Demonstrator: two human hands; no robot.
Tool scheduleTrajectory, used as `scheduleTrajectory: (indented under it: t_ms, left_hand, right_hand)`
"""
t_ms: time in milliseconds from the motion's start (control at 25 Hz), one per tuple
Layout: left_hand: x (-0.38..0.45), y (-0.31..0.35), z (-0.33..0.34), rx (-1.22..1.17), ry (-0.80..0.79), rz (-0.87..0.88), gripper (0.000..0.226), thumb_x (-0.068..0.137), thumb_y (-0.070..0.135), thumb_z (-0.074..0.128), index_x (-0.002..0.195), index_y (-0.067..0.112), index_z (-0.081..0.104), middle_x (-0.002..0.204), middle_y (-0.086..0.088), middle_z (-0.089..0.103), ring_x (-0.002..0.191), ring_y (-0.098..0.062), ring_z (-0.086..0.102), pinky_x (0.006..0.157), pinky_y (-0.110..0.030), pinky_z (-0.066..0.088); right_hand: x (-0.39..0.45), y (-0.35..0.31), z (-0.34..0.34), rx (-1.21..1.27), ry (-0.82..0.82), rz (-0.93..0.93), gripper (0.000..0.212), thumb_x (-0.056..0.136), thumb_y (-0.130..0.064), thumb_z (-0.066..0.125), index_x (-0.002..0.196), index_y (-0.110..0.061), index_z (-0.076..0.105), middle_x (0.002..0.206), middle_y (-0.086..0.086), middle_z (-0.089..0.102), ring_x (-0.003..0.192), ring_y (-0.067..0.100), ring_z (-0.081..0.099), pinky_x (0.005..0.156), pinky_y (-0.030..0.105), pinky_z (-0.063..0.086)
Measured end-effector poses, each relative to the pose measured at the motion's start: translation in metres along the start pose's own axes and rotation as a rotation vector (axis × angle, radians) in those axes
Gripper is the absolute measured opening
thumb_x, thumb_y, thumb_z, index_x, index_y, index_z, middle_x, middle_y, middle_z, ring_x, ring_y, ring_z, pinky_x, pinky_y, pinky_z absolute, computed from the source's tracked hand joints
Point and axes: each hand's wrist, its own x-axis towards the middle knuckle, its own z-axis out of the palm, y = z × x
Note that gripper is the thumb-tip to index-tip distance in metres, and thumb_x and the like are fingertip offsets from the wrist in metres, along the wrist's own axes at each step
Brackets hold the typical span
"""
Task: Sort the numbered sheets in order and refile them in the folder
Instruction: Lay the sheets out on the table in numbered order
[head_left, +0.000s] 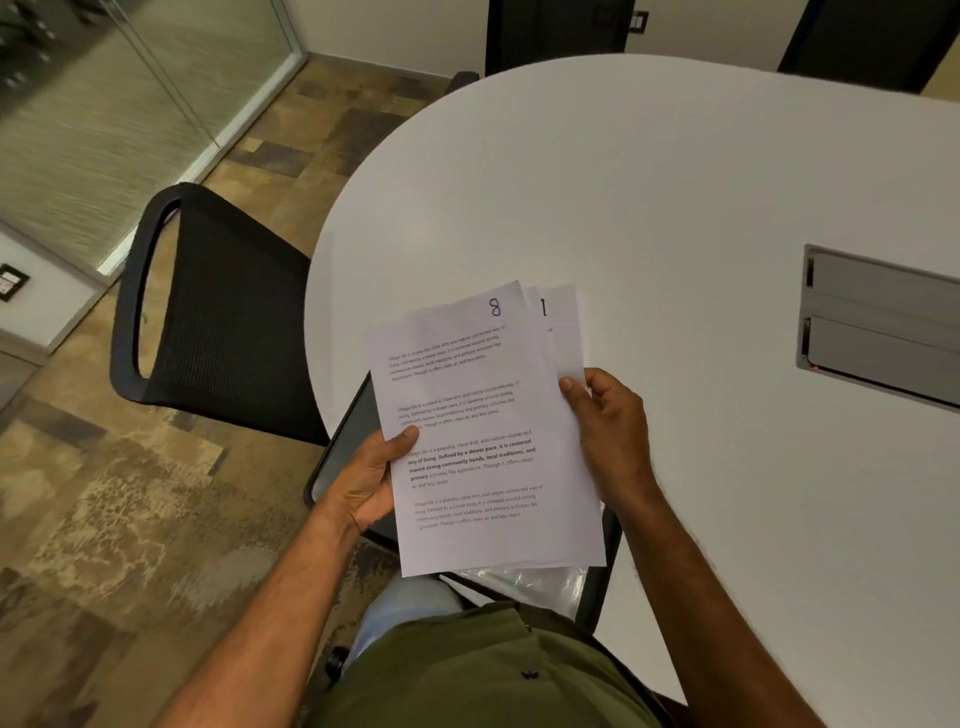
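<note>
I hold a fanned stack of white printed sheets (483, 431) over the near edge of the table. The top sheet bears a handwritten 8 at its upper right; the sheet behind it shows a 1 (543, 307). My left hand (371, 480) grips the stack's left edge, thumb on the top sheet. My right hand (605, 415) pinches the right edge of the sheets. A clear plastic folder (524, 582) lies under the stack on a dark seat in front of me, mostly hidden.
The white rounded table (649, 208) spreads to the right, with a grey cable hatch (878, 322) set into it. A black mesh chair (208, 306) stands to the left on patterned carpet. A glass wall is at the far left.
</note>
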Motion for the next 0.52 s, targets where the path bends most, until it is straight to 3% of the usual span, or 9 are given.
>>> scheduleTrajectory:
  t_ms: [120, 280, 520]
  left_hand:
    - [-0.001, 0.005, 0.0, 0.002, -0.005, 0.043, 0.038, 0.103, 0.003, 0.042, 0.139, 0.003, 0.057, 0.138, -0.025, 0.061, 0.119, -0.037, 0.065, 0.096, -0.051, 0.056]
    - [0.017, 0.035, -0.004, 0.031, 0.064, 0.111, 0.037, 0.099, 0.002, 0.05, 0.136, 0.004, 0.057, 0.13, -0.023, 0.066, 0.111, -0.036, 0.069, 0.09, -0.051, 0.06]
    - [0.069, 0.1, -0.029, 0.142, 0.148, 0.141, 0.03, 0.099, 0.006, 0.058, 0.129, 0.007, 0.062, 0.126, -0.021, 0.069, 0.111, -0.037, 0.069, 0.091, -0.051, 0.059]
  right_hand:
    - [0.01, -0.002, 0.012, 0.01, -0.036, -0.038, 0.014, 0.106, -0.014, 0.053, 0.109, -0.011, 0.067, 0.093, -0.004, 0.073, 0.071, -0.005, 0.067, 0.061, 0.01, 0.049]
    - [0.041, 0.002, 0.034, 0.006, 0.08, -0.05, 0.015, 0.106, -0.012, 0.052, 0.115, -0.009, 0.063, 0.103, -0.002, 0.07, 0.074, -0.01, 0.064, 0.062, 0.008, 0.049]
    - [0.125, 0.02, 0.079, 0.021, 0.143, 0.048, 0.01, 0.104, -0.019, 0.058, 0.102, -0.014, 0.067, 0.094, 0.0, 0.074, 0.074, 0.007, 0.069, 0.061, 0.019, 0.053]
